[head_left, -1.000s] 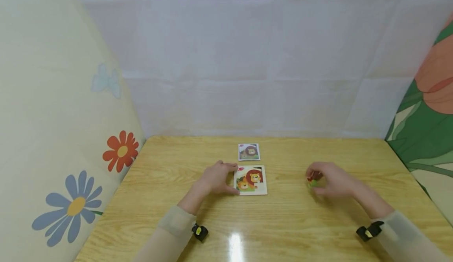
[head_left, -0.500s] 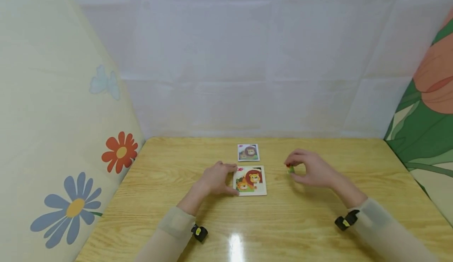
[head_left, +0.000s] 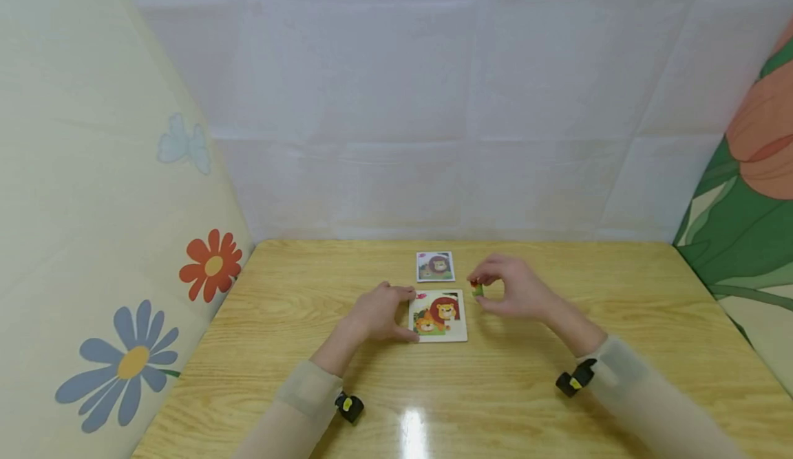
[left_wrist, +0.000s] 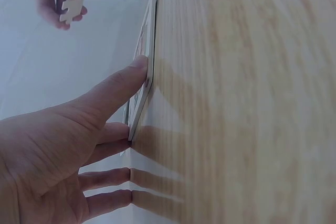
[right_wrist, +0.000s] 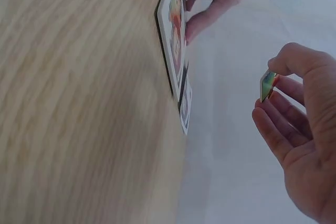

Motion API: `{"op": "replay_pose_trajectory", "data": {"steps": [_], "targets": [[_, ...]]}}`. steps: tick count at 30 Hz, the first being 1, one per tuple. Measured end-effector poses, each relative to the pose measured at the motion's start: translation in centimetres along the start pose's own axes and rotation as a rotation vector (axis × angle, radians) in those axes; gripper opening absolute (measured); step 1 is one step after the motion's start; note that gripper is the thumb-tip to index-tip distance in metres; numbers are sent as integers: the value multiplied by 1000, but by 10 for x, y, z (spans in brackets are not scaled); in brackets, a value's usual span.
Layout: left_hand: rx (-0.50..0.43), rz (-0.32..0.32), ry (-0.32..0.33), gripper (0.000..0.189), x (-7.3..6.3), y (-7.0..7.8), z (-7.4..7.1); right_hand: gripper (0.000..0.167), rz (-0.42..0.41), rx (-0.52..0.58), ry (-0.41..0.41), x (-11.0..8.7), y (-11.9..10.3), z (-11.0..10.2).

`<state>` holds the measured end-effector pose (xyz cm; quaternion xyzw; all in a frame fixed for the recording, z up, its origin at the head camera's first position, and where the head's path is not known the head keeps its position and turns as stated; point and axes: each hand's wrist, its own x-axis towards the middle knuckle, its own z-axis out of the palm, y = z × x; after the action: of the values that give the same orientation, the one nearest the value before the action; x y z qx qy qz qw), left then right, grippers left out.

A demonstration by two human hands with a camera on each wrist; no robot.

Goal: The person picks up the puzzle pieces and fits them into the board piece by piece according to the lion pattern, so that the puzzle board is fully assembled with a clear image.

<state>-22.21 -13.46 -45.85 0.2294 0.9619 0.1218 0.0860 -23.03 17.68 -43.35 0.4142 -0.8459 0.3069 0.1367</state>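
Note:
A square jigsaw puzzle board [head_left: 461,332] with a lion picture lies flat on the table; its lower right part shows a pale gap. My left hand [head_left: 379,313] holds the board's left side, thumb at the near corner and index finger at the far one. In the left wrist view, the other fingertips of the left hand [left_wrist: 58,150] touch the table. Above the table, right of the board, my right hand [head_left: 517,290] pinches a green and red puzzle piece [head_left: 477,289] between thumb and fingers. The piece's plain pale back [left_wrist: 72,9] faces the left wrist camera.
A smaller lion picture card [head_left: 436,267] lies just behind the board. The wooden table [head_left: 495,404] ends at a white cloth backdrop [head_left: 372,101]. Flower-patterned panels stand at the left [head_left: 93,239] and right.
My right hand has moved left across the table with the puzzle piece, coming close to the board. The left hand and the board have stayed in place.

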Motion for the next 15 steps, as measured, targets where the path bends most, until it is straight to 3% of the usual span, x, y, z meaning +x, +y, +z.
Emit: {"op": "replay_pose_trajectory", "data": {"steps": [15], "targets": [[-4,9,0,95,2,-2,2,32,34,95,-36,8,-12,32]]}}
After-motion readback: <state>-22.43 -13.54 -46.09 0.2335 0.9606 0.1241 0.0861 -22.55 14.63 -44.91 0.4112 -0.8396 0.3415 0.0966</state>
